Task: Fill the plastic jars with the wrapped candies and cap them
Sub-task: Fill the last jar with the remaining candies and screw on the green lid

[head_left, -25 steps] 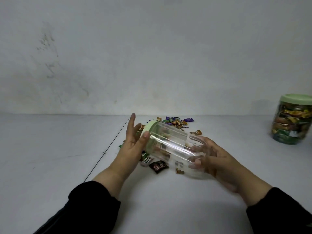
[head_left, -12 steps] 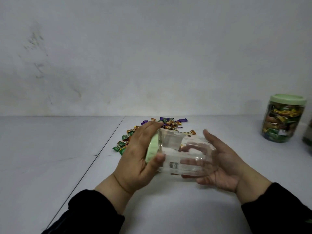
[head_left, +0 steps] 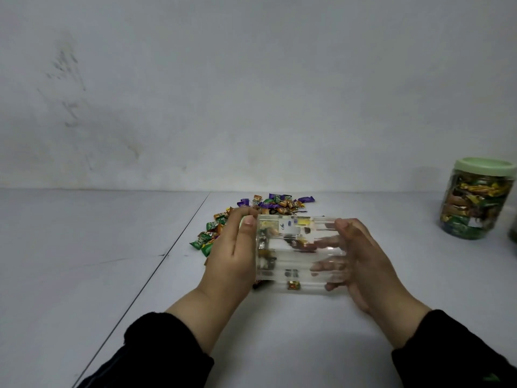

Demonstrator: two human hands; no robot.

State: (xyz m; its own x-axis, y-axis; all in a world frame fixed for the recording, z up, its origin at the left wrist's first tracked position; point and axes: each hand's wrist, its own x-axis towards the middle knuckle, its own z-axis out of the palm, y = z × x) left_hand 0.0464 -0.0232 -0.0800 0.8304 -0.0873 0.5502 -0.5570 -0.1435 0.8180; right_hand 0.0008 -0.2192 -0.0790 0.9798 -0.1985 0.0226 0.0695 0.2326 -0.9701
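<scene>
A clear plastic jar [head_left: 296,256] is held sideways between both hands, just above the white table [head_left: 84,261]. My left hand [head_left: 232,253] wraps round its green lid [head_left: 242,222] at the left end; only a sliver of the lid shows by the thumb. My right hand [head_left: 361,261] cups the jar's base, its fingers curled round the far side and seen through the plastic. A pile of wrapped candies [head_left: 268,205] in green, purple and orange lies behind and left of the jar. More candies show through the jar's wall.
A second jar [head_left: 475,203], full of candies and closed with a green lid, stands at the far right. A dark object [head_left: 513,233] is cut off by the right edge. A seam [head_left: 167,253] runs diagonally across the table. A grey wall rises behind.
The jar has turned from tilted to nearly level. My left hand went from resting flat by the lid to wrapping round it. The right hand shifted further onto the base.
</scene>
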